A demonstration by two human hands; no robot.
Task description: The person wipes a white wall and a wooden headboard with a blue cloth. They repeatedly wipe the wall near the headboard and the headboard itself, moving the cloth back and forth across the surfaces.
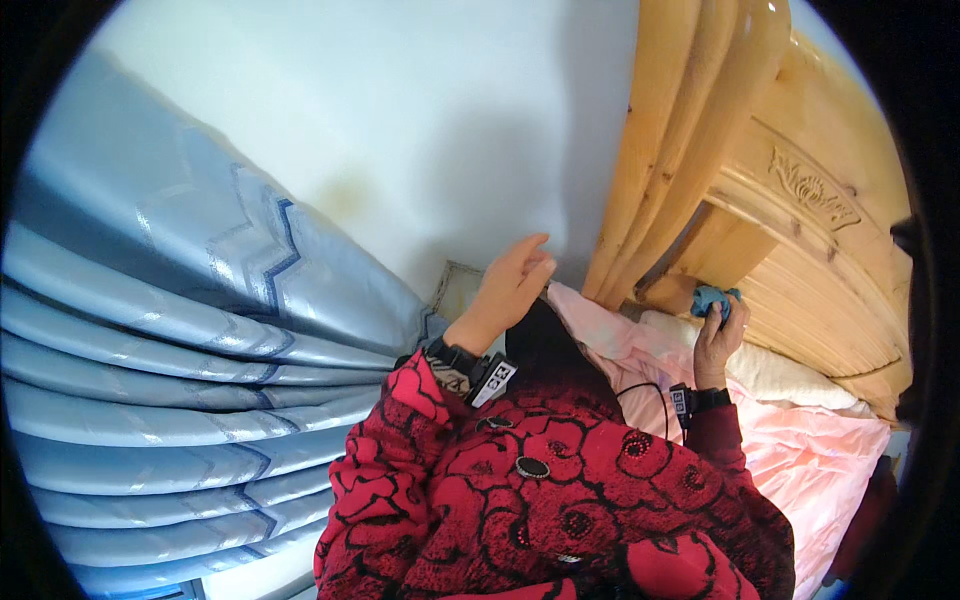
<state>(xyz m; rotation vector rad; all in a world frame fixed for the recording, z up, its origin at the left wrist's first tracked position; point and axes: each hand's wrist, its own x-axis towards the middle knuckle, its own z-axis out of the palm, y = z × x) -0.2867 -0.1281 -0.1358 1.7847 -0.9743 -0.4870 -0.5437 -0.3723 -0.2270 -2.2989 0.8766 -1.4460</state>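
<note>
In my right hand [721,334] is a crumpled blue-green cloth [711,301], held against or close to the lower part of the wooden headboard [814,289], above the bed. Whether the cloth touches the wood is hard to tell. My left hand [514,289] hangs in front of the white wall [480,150], left of the bed, with its fingers slightly bent and nothing seen in it. Both wrists carry black straps with small devices.
Long blue curtains [187,375] hang close on the left. A thick wooden post [667,150] rises beside the carved headboard. Pink bedding [802,450] and a cream pillow or pad [787,375] lie on the right. A black cable loops near my right wrist.
</note>
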